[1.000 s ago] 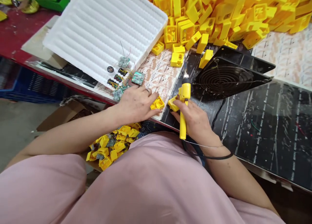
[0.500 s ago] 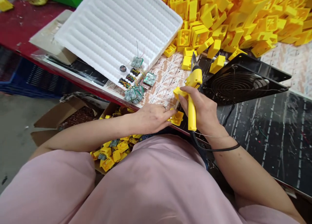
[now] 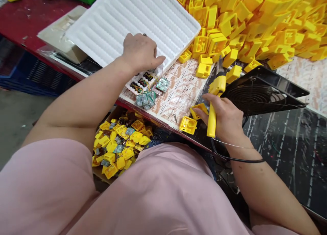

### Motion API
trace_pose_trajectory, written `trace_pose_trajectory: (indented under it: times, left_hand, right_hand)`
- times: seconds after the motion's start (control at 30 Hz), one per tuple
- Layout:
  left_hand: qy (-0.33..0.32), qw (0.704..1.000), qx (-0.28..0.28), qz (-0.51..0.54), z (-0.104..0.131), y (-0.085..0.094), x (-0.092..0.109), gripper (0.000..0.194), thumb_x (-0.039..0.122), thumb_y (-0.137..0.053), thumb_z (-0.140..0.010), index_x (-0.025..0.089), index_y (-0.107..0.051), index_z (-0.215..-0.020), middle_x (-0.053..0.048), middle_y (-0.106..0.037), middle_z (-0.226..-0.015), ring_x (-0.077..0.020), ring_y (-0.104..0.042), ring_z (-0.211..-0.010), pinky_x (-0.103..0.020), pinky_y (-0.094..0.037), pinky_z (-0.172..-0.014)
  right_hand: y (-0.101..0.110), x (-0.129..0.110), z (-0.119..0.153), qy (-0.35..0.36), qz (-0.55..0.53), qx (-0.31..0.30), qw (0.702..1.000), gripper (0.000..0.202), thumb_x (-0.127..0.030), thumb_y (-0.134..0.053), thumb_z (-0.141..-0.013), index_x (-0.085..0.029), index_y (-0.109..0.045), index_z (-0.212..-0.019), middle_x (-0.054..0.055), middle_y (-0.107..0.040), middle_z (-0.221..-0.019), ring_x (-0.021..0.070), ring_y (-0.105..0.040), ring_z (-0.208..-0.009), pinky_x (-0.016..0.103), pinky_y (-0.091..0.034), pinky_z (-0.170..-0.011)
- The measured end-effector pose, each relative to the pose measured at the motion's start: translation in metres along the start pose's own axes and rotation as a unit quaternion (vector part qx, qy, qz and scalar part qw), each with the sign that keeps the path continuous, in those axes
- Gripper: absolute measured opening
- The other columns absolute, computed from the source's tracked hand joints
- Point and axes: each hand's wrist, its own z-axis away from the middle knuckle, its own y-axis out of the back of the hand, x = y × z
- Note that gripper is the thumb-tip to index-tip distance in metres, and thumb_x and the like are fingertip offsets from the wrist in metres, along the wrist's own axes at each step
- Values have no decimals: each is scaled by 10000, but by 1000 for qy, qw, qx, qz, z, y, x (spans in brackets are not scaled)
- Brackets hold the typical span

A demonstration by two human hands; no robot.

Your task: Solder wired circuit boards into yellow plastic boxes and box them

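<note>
Over the lower edge of the white foam tray [image 3: 133, 20] is my left hand [image 3: 140, 52], its fingers curled and their tips hidden. Just below it lie wired black parts and green circuit boards [image 3: 145, 99], with another board [image 3: 162, 85] beside them. My right hand [image 3: 224, 115] is wrapped round a yellow soldering tool [image 3: 212, 121], whose metal tip points up and away. Beside my right thumb is a yellow housing [image 3: 199, 110]. Another open yellow housing [image 3: 188, 125] rests at the table's front edge.
A large heap of yellow housings [image 3: 255, 20] covers the back right. A black fan [image 3: 252, 95] stands right of the tool. Below the table edge, a box holds yellow housings and boards [image 3: 120, 143]. A blue crate [image 3: 43, 78] is at left.
My left hand has left the yellow housing at the front edge and moved up and left to the foam tray. My right hand still holds the tool; a yellow housing now sits lower by its thumb.
</note>
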Motion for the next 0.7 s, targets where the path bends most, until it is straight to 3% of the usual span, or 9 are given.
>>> trace_pose_trajectory:
  times: [0.13,0.27,0.4,0.5,0.57,0.6,0.7]
  left_hand:
    - [-5,999,-18,31,-5,-2,8,354,341,-495,-946,185,-760,-1122,-22,-738,-1087,-153,-254,-753,-372,-349,-765]
    - [-5,984,-7,176,2,-2,2,239,262,-567,-895,167,-757,-1005,-16,-781,-1021,-123,-437,-799,-332,-425,-781]
    - [-16,931,4,364,10,-1,-10,341,337,-533,-967,88,-681,-1146,-127,-785,-1199,-124,-607,-907,-349,-549,-850]
    - [-37,858,-22,513,16,9,-18,570,350,-457,-1018,-44,-478,-1430,-252,-648,-1444,-199,-644,-1167,-428,-540,-976]
    - [-32,812,-36,581,20,18,-17,699,347,-445,-1012,-94,-322,-1540,-281,-526,-1553,-263,-564,-1326,-418,-482,-961]
    - [-31,803,-40,593,23,23,-14,730,354,-461,-991,-91,-314,-1551,-272,-509,-1564,-277,-543,-1346,-393,-460,-925]
    - [-73,812,-70,575,31,28,5,670,455,-630,-822,0,-608,-1313,-197,-686,-1362,-217,-622,-1129,-331,-427,-798]
  right_hand:
    - [-4,-6,-4,8,-2,-37,999,445,-558,-488,-1051,-221,-726,-1220,67,-762,-844,209,-700,-732,280,-304,-554]
    - [-13,-9,-9,-38,18,-41,998,403,-496,-479,-1051,-234,-726,-1232,80,-782,-920,217,-685,-663,300,-248,-524]
    - [-13,-10,-11,-26,-24,-70,997,384,-516,-513,-1042,-258,-715,-1242,63,-778,-939,223,-704,-708,294,-304,-548]
    - [-5,-7,-9,-30,-21,-47,998,393,-541,-536,-1043,-250,-701,-1249,47,-752,-861,214,-706,-744,286,-365,-586]
    - [1,-4,-5,-33,-28,-18,999,436,-575,-563,-1031,-232,-673,-1277,61,-746,-886,230,-709,-814,304,-463,-673]
    - [4,-3,-2,-21,-48,-12,999,482,-608,-591,-1012,-224,-650,-1298,81,-754,-957,250,-713,-886,335,-516,-754]
    - [6,-6,9,61,-131,-23,989,681,-737,-664,-919,-219,-577,-1351,149,-731,-1220,320,-688,-1129,498,-535,-1034]
